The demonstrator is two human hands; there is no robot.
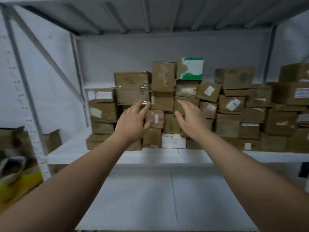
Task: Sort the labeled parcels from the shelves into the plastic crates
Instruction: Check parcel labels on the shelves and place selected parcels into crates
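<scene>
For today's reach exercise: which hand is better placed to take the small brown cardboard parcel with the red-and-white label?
Probably left: the left hand is beside the small brown labelled parcel; the right hand hovers farther away.

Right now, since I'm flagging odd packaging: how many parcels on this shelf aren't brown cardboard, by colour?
Green-and-white parcel: 1
White parcel: 1
Total: 2
All the other parcels on the shelf look brown, and some carry white labels.
</scene>
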